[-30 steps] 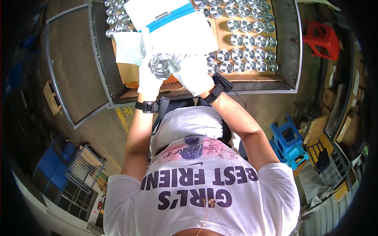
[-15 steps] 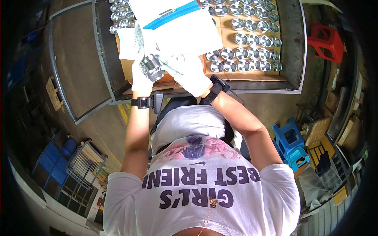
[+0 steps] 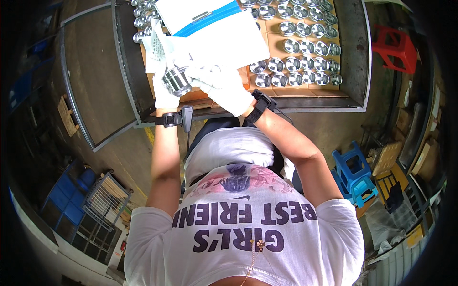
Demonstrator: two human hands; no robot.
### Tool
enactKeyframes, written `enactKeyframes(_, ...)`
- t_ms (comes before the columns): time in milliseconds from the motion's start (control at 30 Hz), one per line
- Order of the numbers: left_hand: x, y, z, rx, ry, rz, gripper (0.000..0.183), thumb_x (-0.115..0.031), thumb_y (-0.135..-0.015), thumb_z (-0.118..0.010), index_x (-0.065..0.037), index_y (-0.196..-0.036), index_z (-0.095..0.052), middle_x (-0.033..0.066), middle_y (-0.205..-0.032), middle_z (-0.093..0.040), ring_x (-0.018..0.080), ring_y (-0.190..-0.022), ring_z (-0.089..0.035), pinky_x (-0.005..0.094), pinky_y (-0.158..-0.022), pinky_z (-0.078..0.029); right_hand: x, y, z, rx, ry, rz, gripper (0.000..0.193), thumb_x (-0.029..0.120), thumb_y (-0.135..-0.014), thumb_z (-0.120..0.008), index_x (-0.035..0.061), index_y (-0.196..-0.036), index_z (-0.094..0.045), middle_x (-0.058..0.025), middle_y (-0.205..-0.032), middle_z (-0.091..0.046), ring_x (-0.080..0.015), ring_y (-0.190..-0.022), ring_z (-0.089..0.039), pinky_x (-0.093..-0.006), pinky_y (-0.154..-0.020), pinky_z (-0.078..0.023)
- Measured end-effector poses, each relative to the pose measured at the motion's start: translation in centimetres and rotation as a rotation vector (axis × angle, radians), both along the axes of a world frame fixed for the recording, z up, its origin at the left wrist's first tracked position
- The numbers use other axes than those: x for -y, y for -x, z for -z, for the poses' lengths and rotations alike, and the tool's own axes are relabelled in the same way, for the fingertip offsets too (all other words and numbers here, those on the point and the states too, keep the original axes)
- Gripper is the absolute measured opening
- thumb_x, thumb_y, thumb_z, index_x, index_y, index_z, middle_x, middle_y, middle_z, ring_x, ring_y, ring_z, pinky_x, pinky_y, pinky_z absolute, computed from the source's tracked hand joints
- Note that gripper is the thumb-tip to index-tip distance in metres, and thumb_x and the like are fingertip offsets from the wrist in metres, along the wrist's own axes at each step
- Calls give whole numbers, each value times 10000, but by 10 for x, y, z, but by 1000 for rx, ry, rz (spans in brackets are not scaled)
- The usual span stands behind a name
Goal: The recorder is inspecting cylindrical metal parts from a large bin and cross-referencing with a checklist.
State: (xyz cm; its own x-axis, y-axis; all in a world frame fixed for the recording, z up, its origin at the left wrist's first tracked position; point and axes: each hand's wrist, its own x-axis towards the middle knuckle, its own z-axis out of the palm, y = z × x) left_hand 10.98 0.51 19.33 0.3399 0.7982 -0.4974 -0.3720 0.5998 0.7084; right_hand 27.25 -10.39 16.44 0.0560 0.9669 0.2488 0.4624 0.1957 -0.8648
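Observation:
A shiny metal piston (image 3: 178,81) with grooved rings is held over the near edge of the tray, tilted. My left hand (image 3: 164,97), in a white glove, is closed around it from the left. From the other side, my right hand (image 3: 225,90), also gloved in white, has bent fingers on the piston's right side. Glare washes out some of the fingertips. Just beyond my left hand stands a crumpled white paper (image 3: 155,45) with small print. A white folder or board with a blue band (image 3: 205,23) and a metal clip lies beyond both hands.
Rows of pistons (image 3: 292,64) stand on brown cardboard in a dark metal-rimmed tray (image 3: 358,62), with more pistons (image 3: 143,21) at its far left. A red plastic stool (image 3: 393,50) is at right, blue stools (image 3: 353,171) at lower right, and a wire crate (image 3: 106,200) at lower left.
The piston has turned, so its grooved side shows more, and it has shifted slightly left with both hands. The paper beside my left hand now stands more upright.

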Motion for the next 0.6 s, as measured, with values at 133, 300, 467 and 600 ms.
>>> enactKeyframes(133,-4,2,1,22,-11,27,447,-314,-1071,-500,-26,-1413,-510,124,-1210,-692,233,-994,-724,378,-834,-623,-3,2,2,25,-61,44,372,204,-963,-622,194,-1329,-689,-41,-1302,-664,-262,-1266,-532,-429,-1103,-396)
enactKeyframes(300,-5,6,5,24,-31,52,442,-314,-1069,-504,-6,-1386,-531,125,-1186,-702,229,-1012,-719,372,-845,-617,-4,1,1,8,-61,30,390,199,-968,-615,189,-1354,-671,-34,-1328,-649,-257,-1269,-529,-437,-1109,-393)
enactKeyframes(467,-11,10,11,8,-19,20,421,-295,-1062,-510,-3,-1363,-552,127,-1178,-703,232,-1013,-718,369,-843,-615,-6,1,0,28,-48,16,403,188,-976,-593,186,-1374,-656,-43,-1403,-612,-258,-1311,-510,-440,-1137,-374)
enactKeyframes(600,-14,13,13,-11,-28,4,413,-278,-1057,-511,-1,-1361,-554,134,-1171,-705,242,-1008,-720,377,-851,-614,-11,1,2,90,-41,-16,417,172,-980,-576,183,-1391,-642,-41,-1461,-576,-268,-1358,-484,-434,-1166,-358)
